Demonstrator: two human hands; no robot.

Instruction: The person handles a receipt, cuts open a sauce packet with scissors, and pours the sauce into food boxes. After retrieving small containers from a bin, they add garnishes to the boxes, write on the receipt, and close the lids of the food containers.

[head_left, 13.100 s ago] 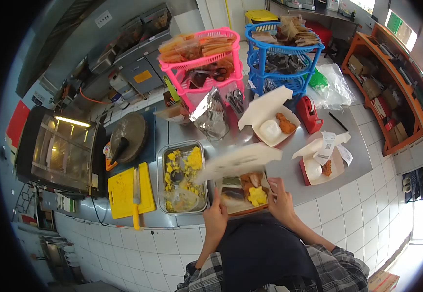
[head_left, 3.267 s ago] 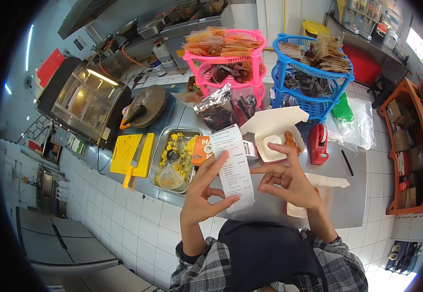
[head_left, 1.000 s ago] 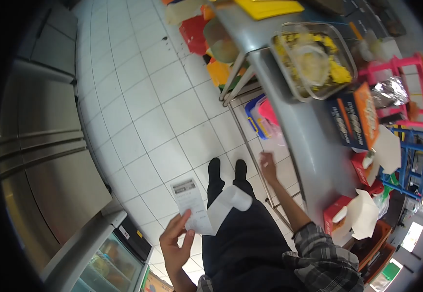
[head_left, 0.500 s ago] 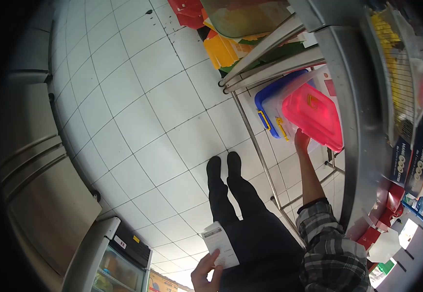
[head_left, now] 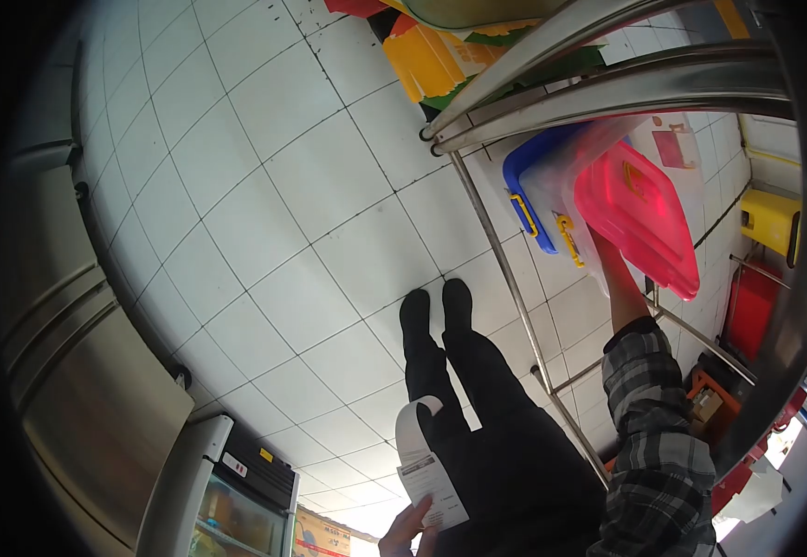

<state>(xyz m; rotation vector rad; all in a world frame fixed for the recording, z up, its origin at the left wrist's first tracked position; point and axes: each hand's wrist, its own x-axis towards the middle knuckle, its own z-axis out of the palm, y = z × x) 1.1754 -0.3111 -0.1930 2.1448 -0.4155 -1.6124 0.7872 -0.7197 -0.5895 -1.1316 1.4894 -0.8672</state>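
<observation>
Head view: person is likely reaching for the box [head_left: 640, 213].
Left hand [head_left: 410, 536]: pinching receipt [head_left: 428, 467].
Right hand [head_left: 610, 269]: touching box, grip hidden, cannot tell.
Next: probably needing firm hold on box.

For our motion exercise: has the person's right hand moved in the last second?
Yes. The right hand reached forward past the table leg to the pink-lidded box.
</observation>
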